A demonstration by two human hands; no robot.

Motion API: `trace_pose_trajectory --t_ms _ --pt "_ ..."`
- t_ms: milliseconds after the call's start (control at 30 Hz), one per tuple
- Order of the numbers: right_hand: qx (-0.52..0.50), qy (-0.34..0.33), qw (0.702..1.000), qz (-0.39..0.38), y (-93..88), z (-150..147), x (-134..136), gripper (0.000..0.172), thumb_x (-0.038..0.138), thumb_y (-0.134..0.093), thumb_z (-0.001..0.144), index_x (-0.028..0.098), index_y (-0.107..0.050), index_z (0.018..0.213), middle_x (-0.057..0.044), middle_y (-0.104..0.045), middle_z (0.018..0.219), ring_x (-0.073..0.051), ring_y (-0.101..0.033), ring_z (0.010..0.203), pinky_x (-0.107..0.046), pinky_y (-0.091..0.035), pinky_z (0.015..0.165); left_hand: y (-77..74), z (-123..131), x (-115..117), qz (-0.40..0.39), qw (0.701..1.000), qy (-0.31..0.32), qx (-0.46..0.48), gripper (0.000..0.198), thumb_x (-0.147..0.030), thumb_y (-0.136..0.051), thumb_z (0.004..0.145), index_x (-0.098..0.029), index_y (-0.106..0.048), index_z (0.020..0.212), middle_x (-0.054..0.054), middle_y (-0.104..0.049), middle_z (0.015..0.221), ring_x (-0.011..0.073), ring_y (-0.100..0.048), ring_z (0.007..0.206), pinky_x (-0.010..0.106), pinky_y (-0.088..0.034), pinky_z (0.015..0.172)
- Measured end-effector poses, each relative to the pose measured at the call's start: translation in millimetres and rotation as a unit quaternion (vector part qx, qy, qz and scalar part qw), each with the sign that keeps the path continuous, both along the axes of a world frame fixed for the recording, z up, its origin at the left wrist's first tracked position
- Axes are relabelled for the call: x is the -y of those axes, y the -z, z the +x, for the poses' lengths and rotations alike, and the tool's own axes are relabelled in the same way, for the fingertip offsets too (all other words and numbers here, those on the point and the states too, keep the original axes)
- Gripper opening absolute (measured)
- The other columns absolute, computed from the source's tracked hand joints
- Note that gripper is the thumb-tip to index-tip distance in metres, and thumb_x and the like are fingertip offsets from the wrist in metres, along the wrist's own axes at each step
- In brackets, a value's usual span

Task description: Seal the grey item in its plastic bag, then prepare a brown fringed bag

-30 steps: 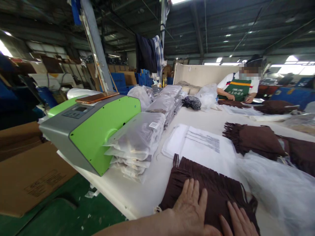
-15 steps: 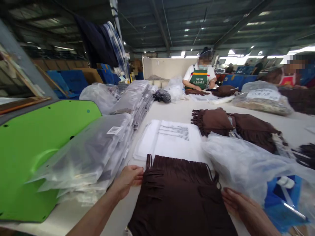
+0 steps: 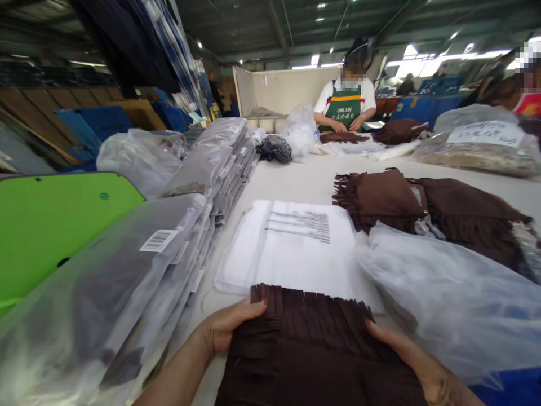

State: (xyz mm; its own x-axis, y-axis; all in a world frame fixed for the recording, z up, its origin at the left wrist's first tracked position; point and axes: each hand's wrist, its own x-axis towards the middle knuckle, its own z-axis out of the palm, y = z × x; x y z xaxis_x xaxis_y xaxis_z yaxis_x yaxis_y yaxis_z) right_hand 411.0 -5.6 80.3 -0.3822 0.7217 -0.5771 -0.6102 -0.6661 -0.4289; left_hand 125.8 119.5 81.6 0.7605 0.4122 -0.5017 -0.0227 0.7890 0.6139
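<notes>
A dark brown fringed cloth piece (image 3: 316,361) lies in front of me at the bottom of the view, its fringe toward the far side. My left hand (image 3: 230,324) grips its left edge, thumb on top and fingers hidden underneath. At its right edge my right hand (image 3: 403,352) holds on the same way, thumb over the fringe. Just beyond the cloth lies a stack of clear plastic bags (image 3: 291,242) with dark printed lines. The cloth's near end runs out of view.
Packed grey plastic bags (image 3: 160,270) are piled on the left beside a green panel (image 3: 63,225). To the right are brown fringed pieces (image 3: 376,197) and a crumpled clear bag (image 3: 448,299). Across the table a person in a green apron (image 3: 344,110) handles brown cloth.
Both hands have closed onto the cloth's side edges, thumbs now on top. The strap loops at its corners no longer show. My view has shifted somewhat.
</notes>
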Motion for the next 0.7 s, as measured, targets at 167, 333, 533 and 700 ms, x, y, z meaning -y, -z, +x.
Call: trace_pose_trajectory --t_ms 167,333,533,700 --pt "0.065 -0.004 0.996 0.063 1.2 -11 -17 0.038 0.044 -0.066 0.069 0.015 -0.07 0.094 -0.009 -0.069 0.099 -0.025 -0.057 0.109 -0.038 -0.034 0.104 4.9 14 -8 0.001 0.995 0.075 0.062 0.051 -0.043 -0.077 0.062 -0.011 -0.064 0.099 0.01 -0.07 0.091 0.0253 -0.063 0.095 0.032 -0.046 0.086" --pt "0.053 -0.056 0.99 0.115 -14.3 -20 -35 0.054 0.047 -0.068 0.061 0.018 -0.065 0.106 -0.007 -0.067 0.105 -0.025 -0.053 0.113 -0.039 -0.036 0.1 0.2 28 -18 0.021 0.993 0.105 0.042 0.068 -0.048 -0.081 0.049 -0.012 -0.062 0.104 0.011 -0.069 0.093 0.0311 -0.062 0.097 0.039 -0.045 0.088" --pt "0.226 -0.26 0.904 0.253 -55.4 -11 -26 0.05 0.031 -0.065 0.072 0.024 -0.056 0.121 -0.003 -0.059 0.122 -0.023 -0.049 0.118 -0.036 -0.039 0.098 -40.7 38 -21 0.147 0.951 0.27 0.024 0.053 -0.028 -0.076 0.06 -0.015 -0.062 0.109 0.005 -0.069 0.098 0.0297 -0.062 0.096 0.039 -0.044 0.09" --pt "0.531 -0.275 0.622 0.506 -40.5 -29 19 0.051 0.018 -0.056 0.081 0.029 -0.046 0.131 -0.003 -0.051 0.13 -0.02 -0.044 0.123 -0.036 -0.032 0.105 -63.3 17 22 0.426 0.852 0.298 -0.064 0.063 -0.013 -0.061 0.075 -0.028 -0.041 0.132 0.002 -0.054 0.13 0.0263 -0.049 0.119 0.041 -0.032 0.105"
